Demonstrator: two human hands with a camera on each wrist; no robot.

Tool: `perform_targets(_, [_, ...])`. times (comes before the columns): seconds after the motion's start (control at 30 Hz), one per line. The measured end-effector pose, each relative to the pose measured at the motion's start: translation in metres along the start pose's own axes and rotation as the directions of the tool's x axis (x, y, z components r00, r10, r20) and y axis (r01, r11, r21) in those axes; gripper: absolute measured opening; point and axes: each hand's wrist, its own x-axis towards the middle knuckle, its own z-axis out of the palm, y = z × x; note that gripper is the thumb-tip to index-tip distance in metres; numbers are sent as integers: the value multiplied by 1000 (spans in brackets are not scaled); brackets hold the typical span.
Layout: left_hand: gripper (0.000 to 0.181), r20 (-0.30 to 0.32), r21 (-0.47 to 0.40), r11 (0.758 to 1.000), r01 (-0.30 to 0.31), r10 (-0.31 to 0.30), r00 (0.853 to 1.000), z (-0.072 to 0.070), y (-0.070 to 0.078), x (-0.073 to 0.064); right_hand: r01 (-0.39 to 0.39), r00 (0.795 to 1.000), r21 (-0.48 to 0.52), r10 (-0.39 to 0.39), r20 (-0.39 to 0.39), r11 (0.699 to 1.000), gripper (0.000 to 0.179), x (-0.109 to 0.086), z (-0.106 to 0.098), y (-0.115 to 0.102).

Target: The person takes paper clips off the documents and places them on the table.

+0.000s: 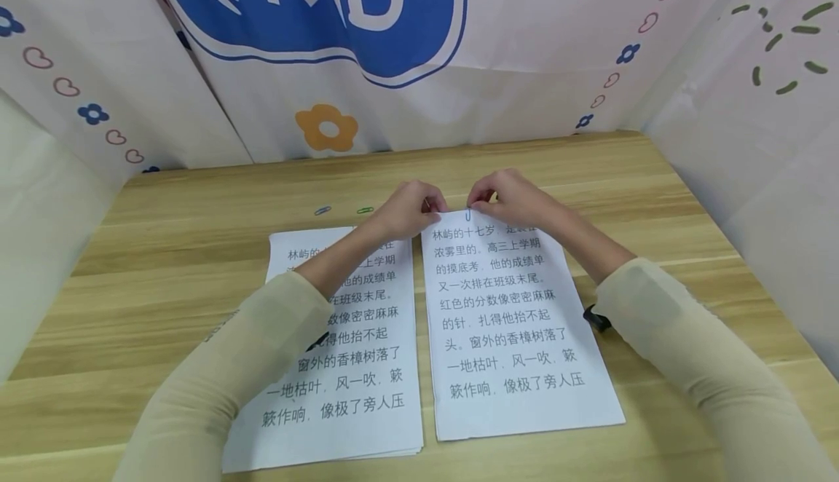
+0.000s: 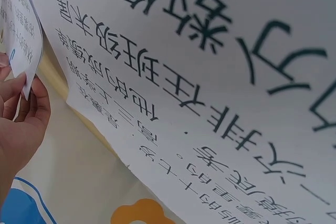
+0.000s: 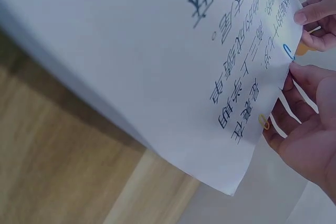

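My left hand [image 1: 409, 209] pinches the top left corner of the right-hand stack of printed paper [image 1: 518, 413] between thumb and fingers. At the same top edge, my right hand [image 1: 514, 198] pinches a blue paper clip [image 1: 468, 215] with thumb and forefinger. The clip sits over the paper's edge, its rounded end lying on the front sheet. In the right wrist view, a yellow paper clip [image 3: 263, 122] is also on this edge, close by the lower fingers of my right hand. The left forearm crosses over a second stack of printed paper [image 1: 354, 431].
Behind the left stack, a loose blue paper clip [image 1: 323, 210] and a green paper clip [image 1: 365, 210] lie on the wooden table [image 1: 216, 205]. A small black object [image 1: 596, 318] shows beside the right sleeve. A printed cloth [image 1: 498, 103] hangs along the table's far edge.
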Motion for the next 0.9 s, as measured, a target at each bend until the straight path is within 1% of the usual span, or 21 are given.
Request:
perform_targets(0.37, [13,3,-5,1000,-20,20,1000,0,-1,0,-4,1000,18,3,26,1000,12,2,1,-1])
perform_targets(0.67, [13,5,-2,1000,-9,9,1000,0,-2,0,-25,999,27,25,26,999,12,3,2,-5])
perform_targets(0.9, [12,6,-9,1000,-10,10,1000,1,-5,1,-25,999,21,24,25,999,12,5,4,-6])
